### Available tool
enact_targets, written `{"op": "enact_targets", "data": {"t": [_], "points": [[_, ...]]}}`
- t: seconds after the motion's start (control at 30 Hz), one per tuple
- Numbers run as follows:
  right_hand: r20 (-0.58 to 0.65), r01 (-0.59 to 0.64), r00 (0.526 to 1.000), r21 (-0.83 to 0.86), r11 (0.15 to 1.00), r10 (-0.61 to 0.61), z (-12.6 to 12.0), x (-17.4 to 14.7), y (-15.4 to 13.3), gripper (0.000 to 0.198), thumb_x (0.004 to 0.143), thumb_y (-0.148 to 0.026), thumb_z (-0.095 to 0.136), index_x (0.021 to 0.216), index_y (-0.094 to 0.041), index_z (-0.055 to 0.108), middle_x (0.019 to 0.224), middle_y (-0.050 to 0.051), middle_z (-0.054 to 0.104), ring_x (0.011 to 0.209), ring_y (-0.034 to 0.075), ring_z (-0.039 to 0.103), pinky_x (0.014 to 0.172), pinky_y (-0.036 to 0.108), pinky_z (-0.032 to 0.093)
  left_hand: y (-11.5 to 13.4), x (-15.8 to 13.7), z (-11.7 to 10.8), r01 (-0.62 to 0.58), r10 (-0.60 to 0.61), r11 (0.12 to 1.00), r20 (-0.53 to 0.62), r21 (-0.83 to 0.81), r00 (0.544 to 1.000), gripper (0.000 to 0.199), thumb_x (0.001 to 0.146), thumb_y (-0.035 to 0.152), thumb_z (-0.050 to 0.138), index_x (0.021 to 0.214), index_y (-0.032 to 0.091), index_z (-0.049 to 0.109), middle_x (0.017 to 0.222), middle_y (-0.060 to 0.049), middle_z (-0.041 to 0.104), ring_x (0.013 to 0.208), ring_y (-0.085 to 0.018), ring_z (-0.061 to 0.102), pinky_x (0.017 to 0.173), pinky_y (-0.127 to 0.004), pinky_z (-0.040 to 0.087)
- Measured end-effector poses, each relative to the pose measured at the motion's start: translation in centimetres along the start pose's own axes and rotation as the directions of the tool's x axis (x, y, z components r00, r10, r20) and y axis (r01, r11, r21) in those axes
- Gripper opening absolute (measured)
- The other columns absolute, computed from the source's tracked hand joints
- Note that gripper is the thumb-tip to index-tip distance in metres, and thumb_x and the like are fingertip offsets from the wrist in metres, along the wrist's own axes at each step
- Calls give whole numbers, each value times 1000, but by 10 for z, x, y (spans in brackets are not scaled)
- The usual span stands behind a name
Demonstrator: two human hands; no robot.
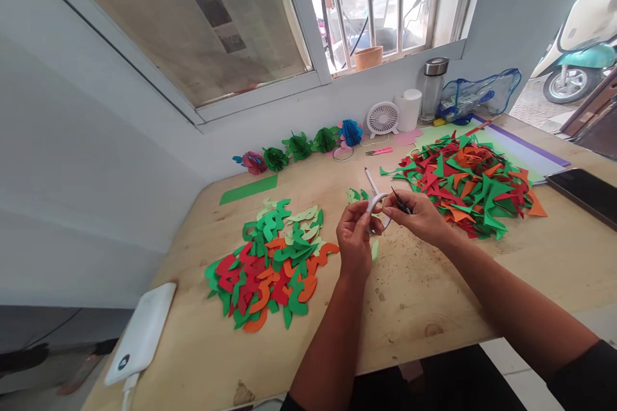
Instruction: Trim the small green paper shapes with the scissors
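My left hand is closed on a narrow white ring that looks like a roll of tape, held upright above the table. My right hand is closed too, its fingertips at the ring's right edge. Out of that hand sticks a small dark pointed tool; its exact kind is partly hidden by the fingers. Just beyond the ring lies a white pen. Small green paper cutouts sit beside it, and a pale green paper piece lies under my hands.
Left is a pile of red, orange and green paper cutouts; right, a heap of paper scraps. Along the wall stand paper flowers, a small fan and a glass bottle. A phone and power bank lie at the sides.
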State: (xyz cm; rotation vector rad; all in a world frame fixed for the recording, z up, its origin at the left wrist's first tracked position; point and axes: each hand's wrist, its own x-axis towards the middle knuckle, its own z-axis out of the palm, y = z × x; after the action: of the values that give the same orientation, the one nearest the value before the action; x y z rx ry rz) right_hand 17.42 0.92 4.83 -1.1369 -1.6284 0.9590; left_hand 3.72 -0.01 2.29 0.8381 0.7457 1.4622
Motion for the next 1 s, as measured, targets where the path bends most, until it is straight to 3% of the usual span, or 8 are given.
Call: {"op": "enact_targets", "data": {"t": [0.17, 0.3, 0.6, 1.0], "points": [[-6, 26, 1000, -43, 999, -27, 3, -1, 1, 25, 83, -40, 55, 81, -17, 63, 59, -2, 50, 53, 10, 36, 50, 24, 28, -2, -1, 0, -36, 36, 998, -1, 55, 999, 25, 73, 34, 65, 91, 18, 59, 74, -1, 62, 51, -9, 54, 53, -23, 41], [-27, 2, 1000, -47, 999, -4, 4, -1, 1, 25, 81, -41, 56, 79, -16, 63, 61, -1, 53, 53, 10, 36, 50, 24, 29, -5, -1, 0, -66, 64, 995, 20, 80, 998, 23, 74, 33, 64, 91, 18, 60, 73, -1, 61, 52, -8, 53, 54, -24, 42], [-87, -43, 996, -82, 996, 36, 4, 0, -3, 25, 78, -40, 59, 70, -16, 62, 55, -2, 47, 51, 9, 34, 48, 24, 27, -8, -1, -3, -126, 119, 982, 56, 141, 991, 18, 78, 28, 62, 93, 18, 61, 72, 0, 60, 56, -9, 54, 58, -24, 44], [-96, -126, 987, 50, 991, 130, 6, 1, -1, 20, 73, -34, 60, 65, -16, 60, 54, -2, 45, 51, 9, 35, 48, 24, 27, -6, -5, -2, -165, 139, 944, 110, 287, 984, 20, 78, 30, 62, 95, 18, 61, 75, -1, 61, 62, -11, 58, 62, -25, 47]]}}
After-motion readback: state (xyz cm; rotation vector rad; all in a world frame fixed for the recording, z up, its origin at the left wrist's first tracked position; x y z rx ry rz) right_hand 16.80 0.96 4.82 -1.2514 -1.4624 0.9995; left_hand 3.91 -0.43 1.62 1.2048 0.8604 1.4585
